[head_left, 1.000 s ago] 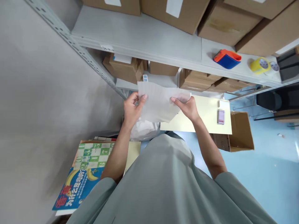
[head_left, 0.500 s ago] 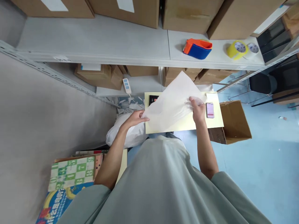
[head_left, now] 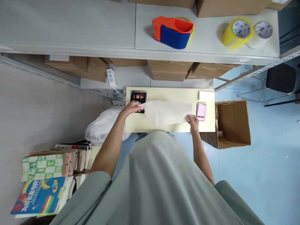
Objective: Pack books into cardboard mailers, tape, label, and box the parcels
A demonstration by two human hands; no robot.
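Note:
A thin, whitish, half see-through plastic sheet is stretched over the pale yellow tabletop; whether it is a bag or a single layer, I cannot tell. My left hand pinches its left end, beside a black book with red characters on the cover. At the other end, my right hand is closed on the lower right corner. A phone with a pink screen lies just right of that hand. Above the phone is a small white block.
An open cardboard box stands right of the table. Left are a white plastic sack and stacked books. The shelf ahead holds a tape dispenser, tape rolls and cartons. A power strip lies below.
The sheet has gone from raised and slanted to low and level, pulled out sideways between both hands. My right hand came down, my left moved slightly left. The view shifted, uncovering the black book.

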